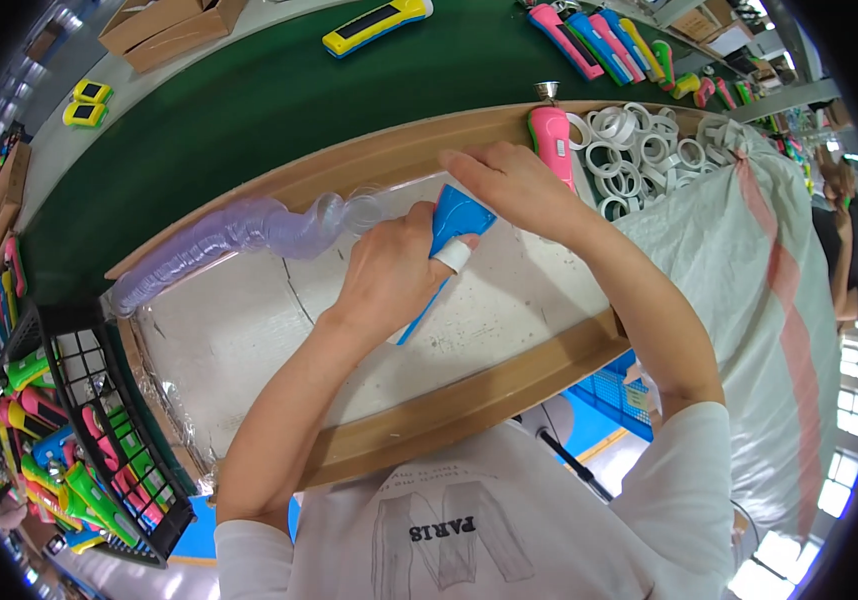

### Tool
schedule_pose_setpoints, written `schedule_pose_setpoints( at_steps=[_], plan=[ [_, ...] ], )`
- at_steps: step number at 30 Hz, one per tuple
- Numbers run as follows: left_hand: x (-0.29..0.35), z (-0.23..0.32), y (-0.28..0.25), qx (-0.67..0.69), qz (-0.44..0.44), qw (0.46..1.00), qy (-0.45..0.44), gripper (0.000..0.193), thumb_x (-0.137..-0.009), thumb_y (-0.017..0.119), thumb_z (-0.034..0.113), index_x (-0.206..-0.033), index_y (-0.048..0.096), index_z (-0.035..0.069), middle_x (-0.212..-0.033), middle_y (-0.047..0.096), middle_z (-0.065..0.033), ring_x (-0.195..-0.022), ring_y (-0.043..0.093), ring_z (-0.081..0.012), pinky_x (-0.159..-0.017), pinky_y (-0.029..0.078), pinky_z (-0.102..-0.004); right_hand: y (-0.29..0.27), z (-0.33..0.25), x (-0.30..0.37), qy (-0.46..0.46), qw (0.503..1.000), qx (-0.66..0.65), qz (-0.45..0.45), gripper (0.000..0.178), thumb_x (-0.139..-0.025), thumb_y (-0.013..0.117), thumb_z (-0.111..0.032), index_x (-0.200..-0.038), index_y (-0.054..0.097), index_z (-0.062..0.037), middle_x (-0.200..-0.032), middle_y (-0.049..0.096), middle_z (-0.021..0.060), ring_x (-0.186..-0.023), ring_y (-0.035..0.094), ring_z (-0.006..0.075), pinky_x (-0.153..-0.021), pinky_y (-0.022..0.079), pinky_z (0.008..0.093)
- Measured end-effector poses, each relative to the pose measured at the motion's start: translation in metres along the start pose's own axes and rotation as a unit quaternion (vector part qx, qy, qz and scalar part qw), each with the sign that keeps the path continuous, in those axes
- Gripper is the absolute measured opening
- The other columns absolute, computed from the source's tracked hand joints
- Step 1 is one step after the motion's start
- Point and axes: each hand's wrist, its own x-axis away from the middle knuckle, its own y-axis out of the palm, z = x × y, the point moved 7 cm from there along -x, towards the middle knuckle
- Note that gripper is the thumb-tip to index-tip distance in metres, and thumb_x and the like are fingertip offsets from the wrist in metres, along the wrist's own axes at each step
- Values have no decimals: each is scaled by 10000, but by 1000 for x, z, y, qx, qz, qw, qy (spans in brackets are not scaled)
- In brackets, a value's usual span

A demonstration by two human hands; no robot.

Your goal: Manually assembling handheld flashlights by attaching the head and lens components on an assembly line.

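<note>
My left hand (394, 260) is closed round a blue flashlight (461, 215), its wide end pointing up and away from me. A white band wraps my left thumb. Just right of the wide end, my right hand (514, 185) is held with its visible fingers stretched out to the left; the rest of its fingers are hidden. Both hands are above a shallow cardboard tray (489, 395) with a worn, pale bottom. Along the tray's far left side lies a long stack of clear plastic discs (239, 232). A pink flashlight (551, 135) lies at the tray's far edge, a silver reflector cup (546, 90) at its top.
Loose white rings (639, 155) are heaped at the far right, beside a big white woven sack (739, 300). A black crate (109, 400) of colourful flashlights stands at left. Beyond the tray runs a green belt (249, 110) carrying a yellow flashlight (377, 27). Another person (842, 240) is at far right.
</note>
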Motion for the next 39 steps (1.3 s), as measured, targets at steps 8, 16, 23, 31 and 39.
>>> schedule_pose_setpoints(
  at_steps=[8,16,23,31,39],
  plan=[
    [-89,-18,-118,-328,189,926,-14,442,-878,678,396,-1081,621,7,-894,680,-162,-833,664,-336,-684,521,-444,-23,113,89,293,934,164,121,611,-820,727,-350,-1261,457,-26,-847,647,239,-781,665,412,-604,533,457],
    [-35,1,-17,310,95,945,47,624,-891,677,203,-1398,377,-4,-1088,624,-172,-876,625,-201,-772,502,-324,-1,0,76,174,929,-275,175,810,-779,743,-123,-1458,306,-57,-905,588,118,-656,590,161,-605,490,286],
    [55,4,-23,442,-40,896,27,646,-788,773,74,-1335,430,83,-1241,594,-91,-1170,566,-191,-1018,423,-342,11,-20,51,158,765,-597,182,626,-943,646,-267,-1443,363,-18,-1182,581,125,-1013,587,146,-880,518,304],
    [111,-11,-42,345,46,933,96,557,-745,814,79,-1171,455,64,-1208,611,-122,-1134,601,-222,-987,448,-350,29,-80,25,105,774,-621,68,269,-946,624,-122,-1182,639,5,-1164,639,96,-1058,609,163,-885,515,305],
    [126,-38,-41,504,182,833,140,687,-801,747,-6,-1382,385,49,-1380,482,-140,-1248,502,-238,-1067,399,-367,11,-150,51,-142,954,-132,230,256,-802,709,-60,-1049,689,4,-1197,615,215,-1079,639,386,-830,576,412]
  ],
)
